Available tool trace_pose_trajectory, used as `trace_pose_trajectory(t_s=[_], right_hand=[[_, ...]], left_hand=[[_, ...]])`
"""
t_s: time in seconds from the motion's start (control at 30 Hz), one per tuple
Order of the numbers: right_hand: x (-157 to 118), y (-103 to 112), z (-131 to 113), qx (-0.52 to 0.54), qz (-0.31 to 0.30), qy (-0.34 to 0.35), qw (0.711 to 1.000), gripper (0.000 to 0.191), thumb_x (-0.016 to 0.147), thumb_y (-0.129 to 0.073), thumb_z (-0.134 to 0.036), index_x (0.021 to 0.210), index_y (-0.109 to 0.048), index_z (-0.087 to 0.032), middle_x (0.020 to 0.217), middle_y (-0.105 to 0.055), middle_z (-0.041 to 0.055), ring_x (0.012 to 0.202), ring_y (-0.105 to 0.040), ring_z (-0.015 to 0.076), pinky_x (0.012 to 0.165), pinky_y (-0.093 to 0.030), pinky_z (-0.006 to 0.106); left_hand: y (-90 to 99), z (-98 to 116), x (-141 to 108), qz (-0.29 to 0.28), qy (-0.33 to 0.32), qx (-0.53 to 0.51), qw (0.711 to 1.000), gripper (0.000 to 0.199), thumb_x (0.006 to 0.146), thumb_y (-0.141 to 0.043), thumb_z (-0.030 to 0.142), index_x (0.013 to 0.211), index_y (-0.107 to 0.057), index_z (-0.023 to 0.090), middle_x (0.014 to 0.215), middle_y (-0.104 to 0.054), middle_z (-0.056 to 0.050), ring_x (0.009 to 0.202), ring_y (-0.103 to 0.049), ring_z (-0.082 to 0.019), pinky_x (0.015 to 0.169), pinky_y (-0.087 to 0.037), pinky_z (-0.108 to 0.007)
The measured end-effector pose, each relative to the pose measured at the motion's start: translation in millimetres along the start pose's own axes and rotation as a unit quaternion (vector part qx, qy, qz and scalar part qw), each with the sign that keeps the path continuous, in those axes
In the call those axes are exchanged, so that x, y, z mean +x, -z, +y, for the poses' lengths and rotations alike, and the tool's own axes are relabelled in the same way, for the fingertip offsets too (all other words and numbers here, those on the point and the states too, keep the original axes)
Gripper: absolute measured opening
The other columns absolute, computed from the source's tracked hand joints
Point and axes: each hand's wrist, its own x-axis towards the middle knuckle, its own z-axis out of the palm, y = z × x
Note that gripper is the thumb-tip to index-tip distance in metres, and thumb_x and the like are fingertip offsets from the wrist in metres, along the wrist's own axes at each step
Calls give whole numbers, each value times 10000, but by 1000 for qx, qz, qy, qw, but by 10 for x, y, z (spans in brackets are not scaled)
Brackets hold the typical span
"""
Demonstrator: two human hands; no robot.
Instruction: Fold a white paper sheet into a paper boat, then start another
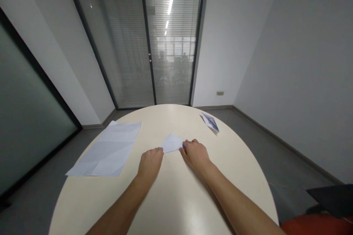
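Observation:
A small white folded paper (172, 142), roughly triangular with its point facing away from me, is at the middle of the round table. My left hand (151, 161) pinches its left corner, fingers closed. At the opposite corner, my right hand (195, 153) grips the paper between thumb and curled fingers. Both hands rest low, at or just above the tabletop. The parts of the paper under my fingers are hidden.
Creased white sheets (110, 148) lie flat at the table's left. A folded paper shape (210, 122) sits near the far right edge of the cream table (171, 114). A red chair seat (317, 224) shows at the lower right. Beyond stands a glass partition with blinds (129, 44).

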Motion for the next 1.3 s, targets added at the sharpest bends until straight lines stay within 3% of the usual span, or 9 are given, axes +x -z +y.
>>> trace_pose_trajectory(t_s=[0.3,0.43,0.57,0.87,1.03,1.3], right_hand=[[-4,16,-4,2,-11,-9,1000,337,1025,-442,-356,1032,-709,-150,1051,-728,162,1040,-646,285,792,-477,337],[-22,36,-38,5,-19,-38,999,330,1011,-466,-354,1017,-721,-143,975,-737,166,971,-684,281,772,-477,340],[-13,53,-46,22,-35,-62,997,299,991,-496,-338,1014,-728,-149,1022,-739,164,962,-691,270,788,-476,340],[27,21,83,70,-14,-27,997,269,947,-556,-335,1056,-720,-152,1173,-671,152,1138,-596,275,830,-476,323],[28,29,118,67,-8,-27,997,292,967,-529,-381,983,-736,-175,1107,-695,128,1072,-611,262,792,-460,315],[53,-12,213,100,23,-19,995,361,985,-508,-483,1086,-735,-221,1086,-722,87,1035,-637,229,763,-434,289]], left_hand=[[-38,-23,12,7,4,0,1000,288,1032,-399,188,1029,-686,166,955,-763,-134,905,-749,-291,722,-548,-350],[-47,-19,8,1,12,4,1000,300,1036,-382,189,1035,-681,165,944,-759,-144,904,-750,-290,720,-549,-352],[-39,-2,-4,2,16,14,1000,302,1027,-368,144,1048,-669,162,934,-756,-140,903,-752,-289,718,-555,-353],[25,11,-34,-4,14,20,1000,317,993,-369,77,1067,-666,161,983,-731,-139,934,-734,-278,731,-559,-352],[23,12,-38,0,14,21,1000,304,993,-381,84,1089,-658,165,990,-720,-142,965,-719,-265,735,-544,-325],[-10,-6,-34,22,16,21,999,311,1019,-369,117,1198,-610,196,994,-725,-119,960,-714,-247,725,-530,-306]])
